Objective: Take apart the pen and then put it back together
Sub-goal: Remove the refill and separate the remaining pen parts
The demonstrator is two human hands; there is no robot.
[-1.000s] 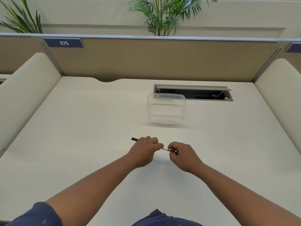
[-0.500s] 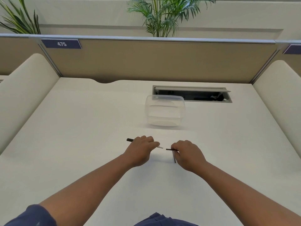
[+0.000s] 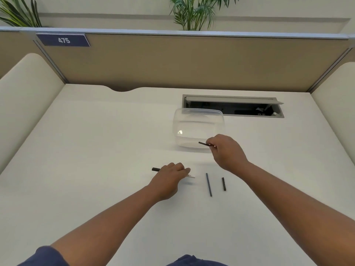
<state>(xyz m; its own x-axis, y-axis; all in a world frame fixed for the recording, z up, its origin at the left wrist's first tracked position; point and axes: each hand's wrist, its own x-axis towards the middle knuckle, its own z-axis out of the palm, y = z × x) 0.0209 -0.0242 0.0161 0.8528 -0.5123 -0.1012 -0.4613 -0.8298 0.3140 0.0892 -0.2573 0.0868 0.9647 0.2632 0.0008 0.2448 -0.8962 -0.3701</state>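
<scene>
Pen parts are spread over the white desk (image 3: 96, 150), some in the hands and some lying loose. At far left a palm (image 3: 17, 14) shows above the partition (image 3: 172, 60), which carries a blue tag (image 3: 63, 40) reading 475. A cream side panel (image 3: 25, 89) borders the desk on that side.

Left of centre, the left hand (image 3: 169, 177) rests low at the desk with its fingers curled round the barrel (image 3: 156, 169). The barrel's dark end sticks out to the left of the knuckles, and a white tip (image 3: 191, 176) pokes out to the right of the fingertips.

Just right of that tip, a long dark rod (image 3: 209, 184) lies loose on the desk, pointing away from the person. Beside it, a little further right and apart from it, lies a shorter dark piece (image 3: 223, 183), roughly parallel.

Beyond these, the right hand (image 3: 226, 152) is raised near the front wall of a clear tub (image 3: 197, 127). Its thumb and fingers pinch a small dark part (image 3: 205, 144), whose free end points left across the tub's wall. Whether the part touches the tub cannot be told.

Behind the tub, a cable hatch (image 3: 233, 106) is set in the desk with its lid tipped open. A second palm (image 3: 194, 12) rises above the partition there, and another cream panel (image 3: 334, 96) closes the right side.
</scene>
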